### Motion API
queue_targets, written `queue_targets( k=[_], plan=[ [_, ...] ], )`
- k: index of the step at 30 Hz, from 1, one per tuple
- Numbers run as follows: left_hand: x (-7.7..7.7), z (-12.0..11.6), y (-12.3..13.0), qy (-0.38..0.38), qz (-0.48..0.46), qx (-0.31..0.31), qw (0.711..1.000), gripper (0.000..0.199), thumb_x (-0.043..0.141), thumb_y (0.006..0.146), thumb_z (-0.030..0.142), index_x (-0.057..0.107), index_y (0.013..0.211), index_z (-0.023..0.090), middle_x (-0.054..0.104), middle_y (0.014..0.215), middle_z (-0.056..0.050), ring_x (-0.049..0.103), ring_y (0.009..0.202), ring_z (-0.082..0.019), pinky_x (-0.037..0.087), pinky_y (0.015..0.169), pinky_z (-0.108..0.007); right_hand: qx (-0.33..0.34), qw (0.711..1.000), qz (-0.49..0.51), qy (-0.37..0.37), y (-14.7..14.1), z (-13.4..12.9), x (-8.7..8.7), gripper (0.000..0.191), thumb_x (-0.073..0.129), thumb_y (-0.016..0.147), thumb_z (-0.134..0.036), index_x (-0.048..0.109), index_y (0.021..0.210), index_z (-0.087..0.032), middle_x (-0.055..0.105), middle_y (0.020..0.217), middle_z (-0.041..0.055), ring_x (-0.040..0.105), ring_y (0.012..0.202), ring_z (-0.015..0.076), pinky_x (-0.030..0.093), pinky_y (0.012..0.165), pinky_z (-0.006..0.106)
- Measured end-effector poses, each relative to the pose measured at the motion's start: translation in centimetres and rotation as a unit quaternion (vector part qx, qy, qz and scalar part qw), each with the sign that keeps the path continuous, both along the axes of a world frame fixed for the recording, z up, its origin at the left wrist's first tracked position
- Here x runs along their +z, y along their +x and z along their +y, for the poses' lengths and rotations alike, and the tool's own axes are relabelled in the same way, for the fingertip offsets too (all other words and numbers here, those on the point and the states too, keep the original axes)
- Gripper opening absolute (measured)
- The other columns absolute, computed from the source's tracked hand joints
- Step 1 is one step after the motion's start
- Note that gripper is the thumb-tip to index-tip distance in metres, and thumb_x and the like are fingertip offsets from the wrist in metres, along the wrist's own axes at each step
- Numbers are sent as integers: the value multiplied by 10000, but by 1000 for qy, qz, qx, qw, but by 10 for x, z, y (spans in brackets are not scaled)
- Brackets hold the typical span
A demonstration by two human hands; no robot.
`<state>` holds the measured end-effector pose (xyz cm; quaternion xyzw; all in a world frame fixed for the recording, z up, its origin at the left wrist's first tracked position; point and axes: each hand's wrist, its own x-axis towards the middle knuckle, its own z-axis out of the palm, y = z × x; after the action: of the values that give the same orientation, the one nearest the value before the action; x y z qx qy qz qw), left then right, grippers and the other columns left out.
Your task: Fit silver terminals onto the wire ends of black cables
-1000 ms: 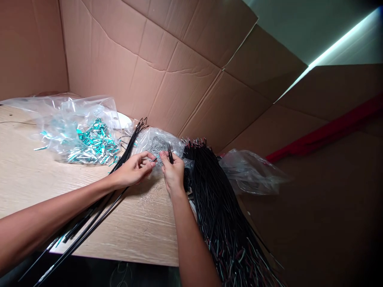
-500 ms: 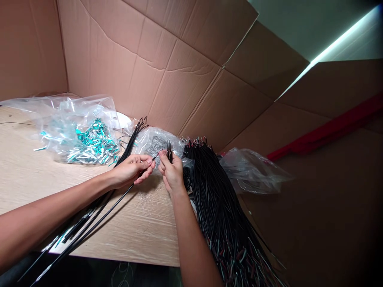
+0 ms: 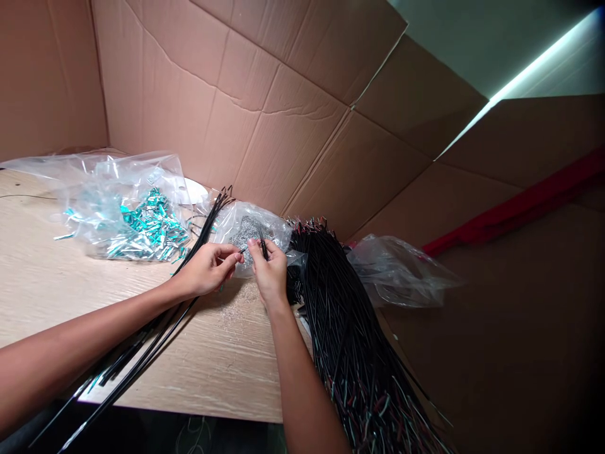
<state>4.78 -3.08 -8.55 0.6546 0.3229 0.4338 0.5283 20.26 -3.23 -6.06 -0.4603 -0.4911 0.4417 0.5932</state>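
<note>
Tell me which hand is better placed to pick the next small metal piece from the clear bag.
Right, probably. The right hand sits against the clear bag of small metal pieces, its fingers pinching something thin and dark. The left hand grips a black wire.

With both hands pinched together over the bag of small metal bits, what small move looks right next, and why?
Probably bring the left hand, pinching a black wire end, slightly closer to the right hand, which holds a thin dark tool; their tips nearly meet above the small bag.

Left hand (image 3: 208, 271) and right hand (image 3: 270, 274): bare, ungloved. Forearms unsleeved. No rings, watch or markings visible.
</note>
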Motion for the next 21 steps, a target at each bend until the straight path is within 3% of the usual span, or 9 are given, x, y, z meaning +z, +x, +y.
queue_targets(
  k=[2, 5, 9, 16, 18, 21],
  plan=[
    [1, 0, 0, -9, -14, -9, 1000, 397, 544, 991, 525, 645, 950, 143, 556, 581, 32, 462, 376, -82, 325, 359, -176, -8, 1000, -6, 26, 0, 1, -1, 292, 823, 768, -385, 609, 756, -186, 526, 722, -42, 355, 546, 65, 247, 435, 201],
    [3, 1, -1, -41, -60, -52, 996, 451, 575, 966, 571, 602, 828, 142, 539, 582, 30, 434, 380, -67, 296, 365, -174, 11, 998, 56, 23, 0, 0, -1, 287, 846, 744, -359, 626, 789, -181, 493, 690, -58, 301, 508, 49, 215, 417, 195],
    [1, 4, -1, -67, -123, -106, 984, 452, 602, 965, 547, 586, 782, 135, 500, 539, 33, 400, 404, -62, 290, 406, -176, 92, 983, 155, -31, 1, -1, 3, 304, 847, 740, -343, 598, 817, -186, 323, 554, -119, 147, 454, 36, 138, 391, 178],
    [-1, 3, -3, -39, -104, -114, 987, 443, 601, 962, 555, 610, 862, 123, 554, 638, 8, 454, 461, -75, 337, 412, -178, 162, 952, 221, -139, 2, 0, 5, 328, 748, 748, -242, 441, 640, -202, 239, 499, -133, 99, 429, 35, 139, 358, 169],
    [1, 2, -4, -27, -85, -99, 991, 456, 605, 958, 557, 606, 841, 116, 552, 646, 11, 448, 454, -63, 330, 410, -170, 149, 958, 191, -156, 3, 0, 5, 272, 751, 730, -238, 491, 665, -190, 285, 506, -127, 105, 430, 29, 118, 360, 172],
    [3, 1, -4, -21, -62, -72, 995, 463, 607, 955, 563, 625, 879, 107, 566, 664, 12, 466, 435, -60, 334, 397, -168, 83, 981, 131, -117, 5, -1, 7, 221, 783, 705, -233, 583, 780, -173, 368, 557, -109, 152, 440, 25, 104, 376, 178]
  ],
)
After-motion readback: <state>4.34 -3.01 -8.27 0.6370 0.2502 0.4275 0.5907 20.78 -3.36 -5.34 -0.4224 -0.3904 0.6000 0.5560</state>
